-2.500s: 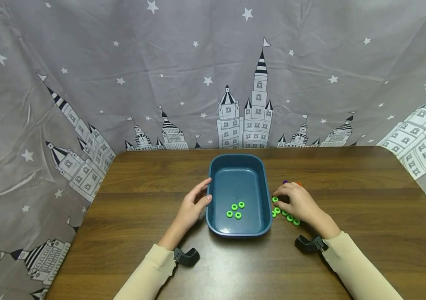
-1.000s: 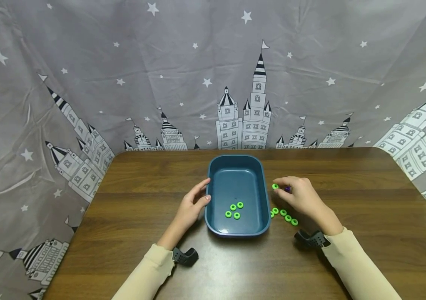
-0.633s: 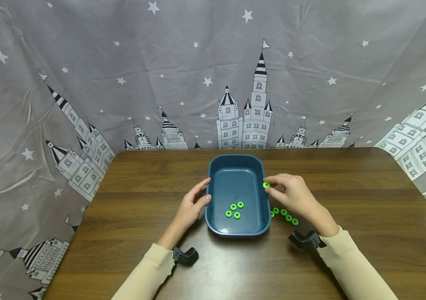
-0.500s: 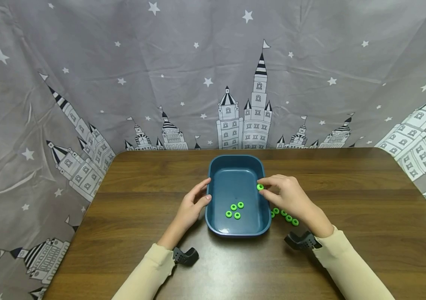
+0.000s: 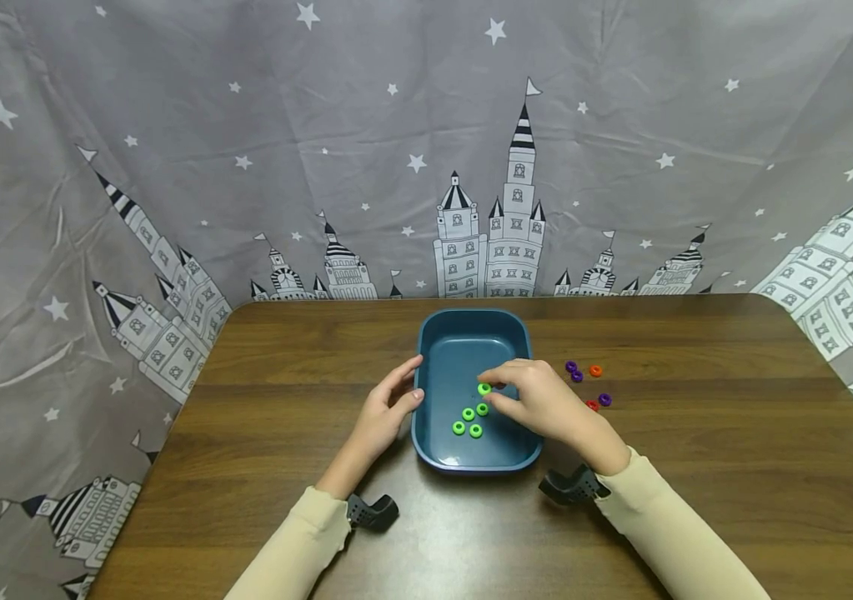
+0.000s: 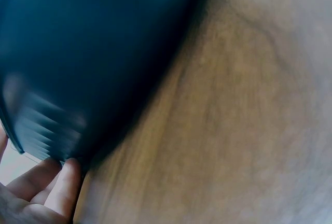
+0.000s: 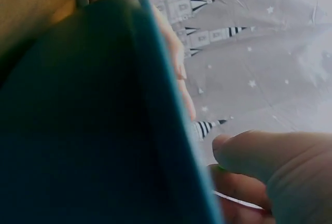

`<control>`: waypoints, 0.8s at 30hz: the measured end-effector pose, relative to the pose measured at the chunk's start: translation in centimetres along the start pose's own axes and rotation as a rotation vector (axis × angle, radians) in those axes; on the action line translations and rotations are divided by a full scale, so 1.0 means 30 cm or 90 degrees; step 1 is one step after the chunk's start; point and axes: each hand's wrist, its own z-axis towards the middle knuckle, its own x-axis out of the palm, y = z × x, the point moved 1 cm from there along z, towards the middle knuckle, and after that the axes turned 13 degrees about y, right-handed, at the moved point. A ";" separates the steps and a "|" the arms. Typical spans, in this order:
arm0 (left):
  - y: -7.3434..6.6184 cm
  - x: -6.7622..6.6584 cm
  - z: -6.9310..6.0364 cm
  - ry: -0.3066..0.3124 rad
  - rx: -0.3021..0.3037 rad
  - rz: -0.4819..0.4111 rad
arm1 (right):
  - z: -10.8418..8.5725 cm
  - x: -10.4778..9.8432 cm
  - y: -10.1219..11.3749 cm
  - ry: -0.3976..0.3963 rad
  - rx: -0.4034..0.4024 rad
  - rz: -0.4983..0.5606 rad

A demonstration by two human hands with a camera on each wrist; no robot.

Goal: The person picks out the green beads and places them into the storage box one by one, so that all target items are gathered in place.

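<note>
A dark blue rectangular tub stands on the wooden table. Several small green rings lie on its floor. My right hand is over the tub and pinches one green ring between thumb and fingertips, just beyond the lying ones. In the right wrist view, only a sliver of that ring shows under the thumb. My left hand touches the tub's left side with extended fingers. The left wrist view has its fingertips against the outer wall.
Right of the tub lie purple rings, an orange ring and a red ring, partly covered by my right hand. My right arm hides the table where green rings showed earlier. A grey castle-print curtain hangs behind the table.
My right hand has picked up a green ring from the table and carried it left, over the rim and into the tub. My left hand has stayed at the tub's side.
</note>
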 end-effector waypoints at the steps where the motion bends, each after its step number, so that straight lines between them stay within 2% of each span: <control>1: 0.000 0.000 0.000 0.000 0.000 0.000 | 0.005 0.005 0.002 0.010 0.001 -0.002; 17: 0.008 0.002 0.001 0.000 -0.005 -0.002 | 0.060 0.069 0.003 0.130 0.017 -0.044; 24: -0.002 0.001 -0.001 0.000 -0.009 -0.002 | 0.061 0.080 0.008 0.143 0.032 -0.095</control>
